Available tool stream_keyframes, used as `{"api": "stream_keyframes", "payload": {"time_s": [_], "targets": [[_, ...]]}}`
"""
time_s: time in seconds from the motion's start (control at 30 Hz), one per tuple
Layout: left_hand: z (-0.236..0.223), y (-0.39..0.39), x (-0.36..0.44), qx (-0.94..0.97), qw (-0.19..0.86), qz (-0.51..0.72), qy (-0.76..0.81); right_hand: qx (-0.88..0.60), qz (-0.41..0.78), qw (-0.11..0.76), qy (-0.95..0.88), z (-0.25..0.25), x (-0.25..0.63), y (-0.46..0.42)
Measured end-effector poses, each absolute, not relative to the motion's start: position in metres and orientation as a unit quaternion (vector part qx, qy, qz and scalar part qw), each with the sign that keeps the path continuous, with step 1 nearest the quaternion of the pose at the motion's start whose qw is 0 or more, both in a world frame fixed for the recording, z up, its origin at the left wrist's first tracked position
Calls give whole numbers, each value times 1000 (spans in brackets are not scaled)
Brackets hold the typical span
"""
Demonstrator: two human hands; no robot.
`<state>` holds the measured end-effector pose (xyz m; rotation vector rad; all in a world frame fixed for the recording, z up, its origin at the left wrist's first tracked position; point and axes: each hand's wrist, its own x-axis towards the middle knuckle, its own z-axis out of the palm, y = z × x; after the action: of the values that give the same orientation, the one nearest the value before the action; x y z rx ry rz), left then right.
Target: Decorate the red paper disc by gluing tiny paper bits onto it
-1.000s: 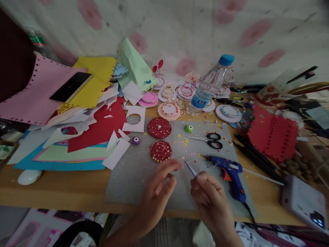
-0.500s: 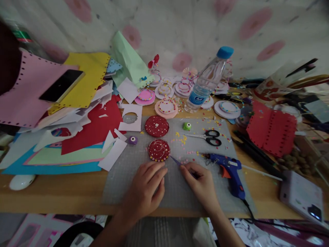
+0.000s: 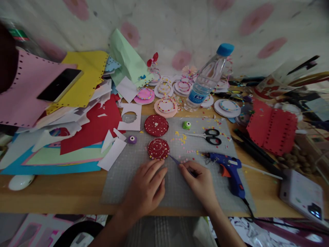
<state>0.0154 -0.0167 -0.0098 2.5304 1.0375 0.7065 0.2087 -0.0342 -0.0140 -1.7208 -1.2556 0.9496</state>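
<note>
A dark red round disc point(image 3: 158, 148) with white star specks and a thin curled line lies on the grey cutting mat, small yellow stars along its near edge. My left hand point(image 3: 147, 183) rests just below it, fingers stretched out and fingertips at that near edge, partly covering the stars. My right hand point(image 3: 197, 180) is closed on slim bluish tweezers point(image 3: 175, 160), whose tip points at the disc's lower right edge. Whether the tip holds anything is too small to tell. A second red disc point(image 3: 156, 125) with a pale centre dot lies just behind.
The cutting mat point(image 3: 180, 195) also bears scissors point(image 3: 205, 136), a blue glue gun point(image 3: 228, 168), a green punch point(image 3: 186, 125), a purple punch point(image 3: 132, 139) and scattered paper bits. A water bottle point(image 3: 205, 82) stands behind, among beaded paper discs. Coloured paper point(image 3: 89, 130) is piled left.
My left fingertips now cover more of the disc's near edge and its yellow stars. The tweezers stay beside the disc's right edge; the view has shifted slightly.
</note>
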Motion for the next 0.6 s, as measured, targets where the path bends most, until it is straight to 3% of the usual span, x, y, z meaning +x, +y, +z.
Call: {"api": "stream_keyframes", "payload": {"time_s": [0.33, 0.6], "targets": [[-14, -14, 22, 896, 115, 157, 400, -686, 350, 399, -498, -15, 207, -36], [-13, -13, 23, 897, 118, 159, 396, -691, 355, 388, -495, -11, 206, -37]]}}
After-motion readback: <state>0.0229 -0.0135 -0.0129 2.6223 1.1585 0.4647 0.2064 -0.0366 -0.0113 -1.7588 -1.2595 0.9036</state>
